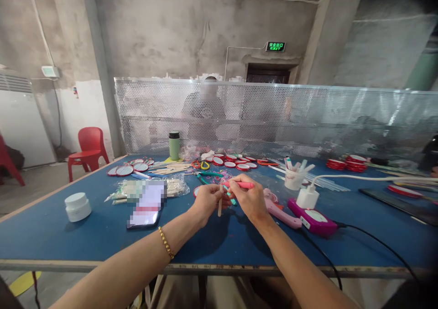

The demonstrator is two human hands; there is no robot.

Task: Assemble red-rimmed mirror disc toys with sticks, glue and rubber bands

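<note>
My left hand (206,203) is closed on a thin, flat wooden stick (220,205), which points downward just above the table. My right hand (251,201) grips a pinkish-red pen (243,185), its tip close to the stick's upper end. Fingers partly hide where pen and stick come together. Behind the hands lie teal-handled pliers (207,177) and a tangle of small coloured pieces (222,176). Beside my right wrist rests a pink glue gun (284,215) with a black cord.
On the blue table (112,240) are a white jar (78,207), a phone (147,204), bagged sticks (176,186), red-rimmed discs (230,164), a green bottle (174,145), a cup of pens (294,179) and a magenta power strip (313,220). A perforated metal screen (153,112) stands behind; a person sits beyond.
</note>
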